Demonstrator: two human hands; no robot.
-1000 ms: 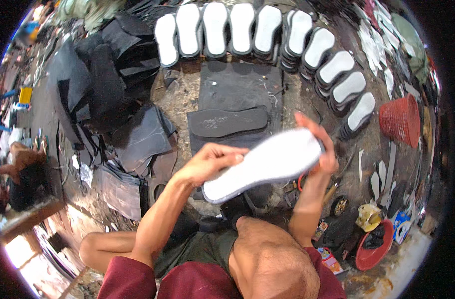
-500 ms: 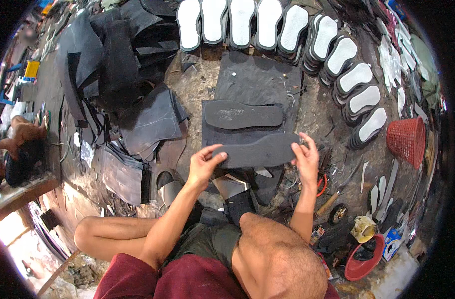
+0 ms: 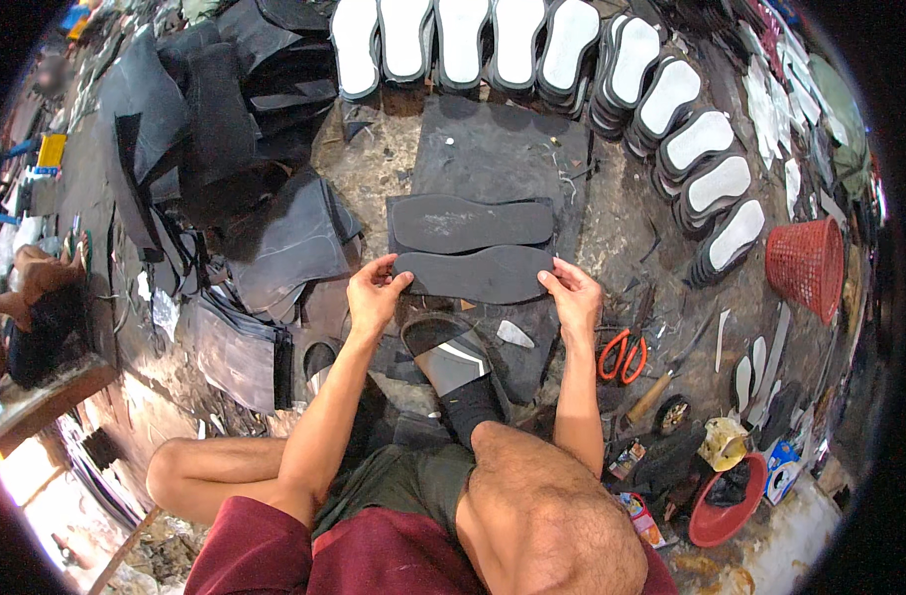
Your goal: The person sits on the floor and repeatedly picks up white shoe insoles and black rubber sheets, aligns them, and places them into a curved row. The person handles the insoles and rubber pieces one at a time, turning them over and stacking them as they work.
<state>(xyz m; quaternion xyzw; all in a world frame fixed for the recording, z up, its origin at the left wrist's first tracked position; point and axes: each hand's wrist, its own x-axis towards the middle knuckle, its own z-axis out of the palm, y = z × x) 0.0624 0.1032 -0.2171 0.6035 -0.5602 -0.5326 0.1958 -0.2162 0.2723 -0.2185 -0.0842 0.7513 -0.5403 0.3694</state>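
Between my two hands lies a dark grey shoe sole, sideways over a black rubber sheet. My left hand pinches its left end between thumb and fingers. At the other end, my right hand grips the sole's tip the same way. Just beyond it, a second dark sole with pale scuffs rests on the sheet, its near edge close against the held one. A larger black sheet lies under and beyond them on the floor.
Stacks of soles with white tops curve along the far and right side. Black rubber sheets heap up at left. Orange-handled scissors, a red basket and a red bowl sit at right. A sandalled foot is near the sheet.
Both hands have brought the held sole down and slightly left onto the sheet, alongside the scuffed sole. It was raised and tilted before. The orange scissors handles show more fully now.
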